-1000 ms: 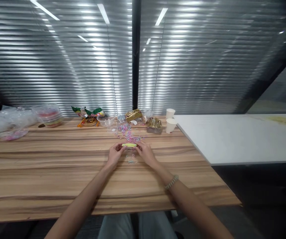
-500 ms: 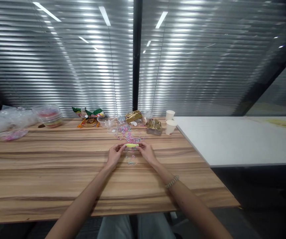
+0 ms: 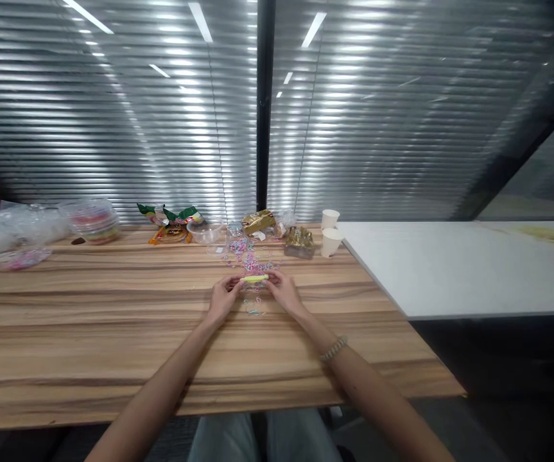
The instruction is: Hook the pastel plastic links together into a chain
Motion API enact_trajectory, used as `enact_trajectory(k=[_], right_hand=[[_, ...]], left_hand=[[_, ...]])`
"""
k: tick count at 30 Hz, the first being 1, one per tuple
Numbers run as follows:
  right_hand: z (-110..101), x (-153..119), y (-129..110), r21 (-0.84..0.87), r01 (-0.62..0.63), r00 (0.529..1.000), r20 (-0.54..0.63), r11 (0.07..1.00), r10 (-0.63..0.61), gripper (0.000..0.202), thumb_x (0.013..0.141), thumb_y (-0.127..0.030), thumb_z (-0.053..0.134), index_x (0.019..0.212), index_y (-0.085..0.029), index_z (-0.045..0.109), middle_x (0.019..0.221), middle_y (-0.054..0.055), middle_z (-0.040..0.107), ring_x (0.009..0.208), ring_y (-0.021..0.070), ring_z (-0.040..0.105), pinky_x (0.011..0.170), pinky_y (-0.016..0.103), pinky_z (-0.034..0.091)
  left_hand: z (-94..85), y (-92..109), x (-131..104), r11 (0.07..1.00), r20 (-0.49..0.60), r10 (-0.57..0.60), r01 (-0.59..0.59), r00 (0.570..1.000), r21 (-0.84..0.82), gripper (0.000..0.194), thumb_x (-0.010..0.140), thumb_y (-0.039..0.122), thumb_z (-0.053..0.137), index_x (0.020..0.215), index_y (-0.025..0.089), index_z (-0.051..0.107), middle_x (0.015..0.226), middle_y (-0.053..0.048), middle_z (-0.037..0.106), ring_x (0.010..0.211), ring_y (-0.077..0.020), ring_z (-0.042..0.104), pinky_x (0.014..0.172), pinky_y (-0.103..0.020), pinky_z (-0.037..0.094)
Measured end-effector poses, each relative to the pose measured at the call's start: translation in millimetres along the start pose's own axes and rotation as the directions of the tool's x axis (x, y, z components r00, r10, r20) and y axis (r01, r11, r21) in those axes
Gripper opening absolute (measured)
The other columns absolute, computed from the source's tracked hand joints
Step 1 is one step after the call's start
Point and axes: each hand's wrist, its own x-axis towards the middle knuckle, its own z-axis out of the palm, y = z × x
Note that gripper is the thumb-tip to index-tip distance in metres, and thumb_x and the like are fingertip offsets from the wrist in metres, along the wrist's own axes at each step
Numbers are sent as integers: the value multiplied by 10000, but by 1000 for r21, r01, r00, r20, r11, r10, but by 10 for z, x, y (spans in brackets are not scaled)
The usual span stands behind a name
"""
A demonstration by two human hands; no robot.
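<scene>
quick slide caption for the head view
Both hands, left hand and right hand, hold a yellow stick over scattered beads.

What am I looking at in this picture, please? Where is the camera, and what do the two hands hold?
The camera sits on a person's head and looks forward and down, so you see that person's own bare arms. The left hand and right hand each pinch one end of a small yellow-green piece just above a wooden table. Tiny coloured bands lie scattered beyond it. Farther back stand snack packets, a clear tub and two paper cups. A white table adjoins on the right.
</scene>
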Motion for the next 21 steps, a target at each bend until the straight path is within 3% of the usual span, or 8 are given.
enact_trajectory(k=[6, 11, 21], right_hand=[[-2, -12, 38, 41, -2, 999, 34, 999, 1, 223, 772, -320, 493, 861, -126, 559, 709, 33, 603, 621, 124, 564, 600, 239, 469], [-3, -21, 48, -26, 23, 1000, 8, 999, -23, 182, 742, -267, 529, 858, -128, 552, 764, 43, 609, 689, 134, 571, 650, 247, 462], [24, -31, 63, -3, -6, 999, 37, 1000, 6, 161, 734, -184, 526, 885, -131, 539, 805, 49, 619, 715, 137, 584, 686, 268, 476]], left_hand=[[-10, -42, 12, 1000, 18, 2, -2, 1000, -14, 365, 639, 370, 642, 898, 114, 625, 921, -111, 668, 805, -209, 627, 690, -309, 501], [-11, -67, 16, 999, 31, 33, -33, 999, -4, 319, 641, 323, 640, 893, 128, 622, 925, -100, 666, 808, -201, 625, 723, -313, 495], [-20, -66, 15, 998, 49, 68, -69, 996, 15, 291, 642, 296, 630, 882, 131, 625, 914, -92, 665, 773, -189, 622, 716, -305, 488]])
